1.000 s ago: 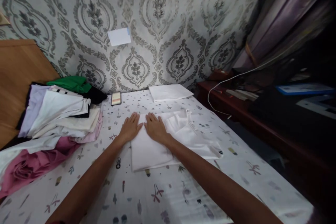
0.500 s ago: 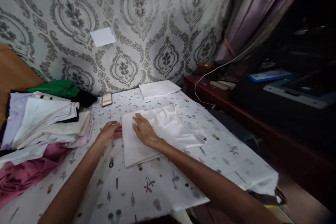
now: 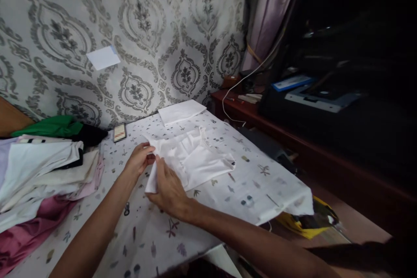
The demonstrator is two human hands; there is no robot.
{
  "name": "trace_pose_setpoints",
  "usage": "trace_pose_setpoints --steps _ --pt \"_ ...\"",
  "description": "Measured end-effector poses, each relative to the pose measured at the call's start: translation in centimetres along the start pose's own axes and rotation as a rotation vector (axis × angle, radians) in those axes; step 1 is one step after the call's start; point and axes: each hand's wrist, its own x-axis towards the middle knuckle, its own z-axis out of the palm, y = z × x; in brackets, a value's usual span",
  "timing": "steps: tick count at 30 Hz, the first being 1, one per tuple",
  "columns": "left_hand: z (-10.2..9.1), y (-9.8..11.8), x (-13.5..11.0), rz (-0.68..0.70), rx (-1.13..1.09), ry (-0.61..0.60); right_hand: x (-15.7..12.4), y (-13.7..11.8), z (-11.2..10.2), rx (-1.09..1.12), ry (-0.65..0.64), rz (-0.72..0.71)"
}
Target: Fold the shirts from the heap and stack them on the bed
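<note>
A white garment lies partly folded on the patterned bedsheet. My left hand pinches the garment's far left corner, fingers closed on the cloth. My right hand grips the near left edge, which is lifted off the sheet. Both hands are close together at the garment's left side.
A pile of clothes in white, pink, green and black sits at the left. A folded white cloth lies near the wall, and a small phone-like object beside it. A dark wooden shelf with a cable stands at the right.
Both hands went from pressing flat on the garment to gripping its left edge and lifting it. The camera view has swung to the right.
</note>
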Motion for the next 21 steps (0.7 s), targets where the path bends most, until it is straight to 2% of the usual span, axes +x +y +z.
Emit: trace_pose_setpoints --steps 3,8,11,14,17,19,21 --pt "3.5 0.9 0.0 0.049 0.034 -0.044 -0.4 1.1 -1.8 0.132 0.139 0.099" --pt "10.1 1.2 1.3 0.077 0.07 -0.16 -1.4 3.7 -6.9 0.3 0.362 0.158" --pt "14.5 0.1 2.2 0.065 0.115 -0.237 -2.2 6.3 -9.5 0.374 0.49 0.276" --pt "18.0 -2.0 2.7 0.038 0.19 -0.308 -2.8 8.8 -11.3 0.489 0.596 0.452" --pt "19.5 -4.2 2.9 0.034 0.289 -0.363 -3.4 10.0 -12.4 0.723 0.595 0.577" --pt "19.4 -4.7 3.4 0.075 0.369 -0.373 -3.6 9.9 -13.0 0.843 0.569 0.611" --pt "18.6 -4.3 4.6 0.155 0.468 -0.349 -3.7 9.6 -13.4 0.9 0.557 0.627"
